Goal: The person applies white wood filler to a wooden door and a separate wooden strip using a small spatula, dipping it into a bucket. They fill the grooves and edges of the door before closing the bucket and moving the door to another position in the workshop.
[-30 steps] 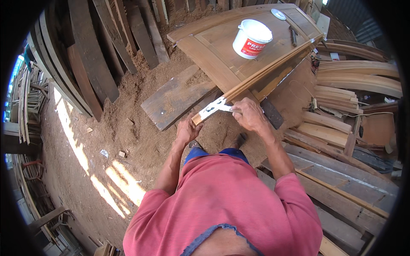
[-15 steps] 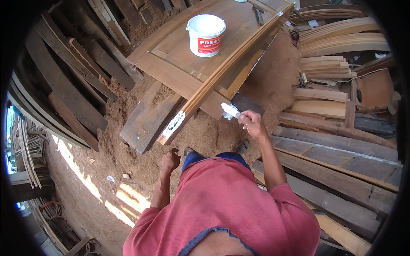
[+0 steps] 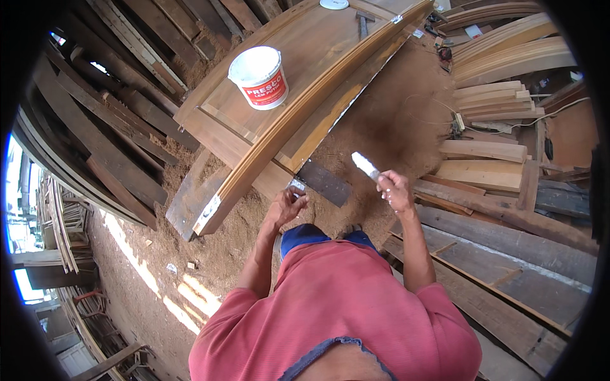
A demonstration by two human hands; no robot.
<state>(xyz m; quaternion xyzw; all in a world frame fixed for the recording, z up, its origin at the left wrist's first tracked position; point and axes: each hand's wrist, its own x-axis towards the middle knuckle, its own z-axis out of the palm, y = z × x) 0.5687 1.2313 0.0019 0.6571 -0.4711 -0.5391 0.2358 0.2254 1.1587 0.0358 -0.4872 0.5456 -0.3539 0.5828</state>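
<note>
Two hands: both raised above the sawdust floor [image 3: 394,120], in front of a person in a red shirt.
Right hand [image 3: 395,190]: fingers curled tight round the handle of a putty knife [image 3: 365,165].
Putty knife look: flat, pale blade, whitish along its face; the handle is hidden in the fist.
Putty knife axis: long axis runs from the fist up and to the left, blade tip pointing far-left toward the wooden door [image 3: 298,82]; it hangs in the air, touching nothing.
Left hand [image 3: 287,206]: fingers pinched on a small grey and white object [image 3: 297,185], too small to identify, just beside the near edge of the door.
Door: brown panelled slab lying flat, long axis from near-left to far-right, with a long strip of wood [image 3: 305,120] along its right edge.
Bucket [image 3: 258,77]: white tub with a red label, upright on the door, open at the top and filled with white putty.
Right side: stacked pale planks [image 3: 489,95].
</note>
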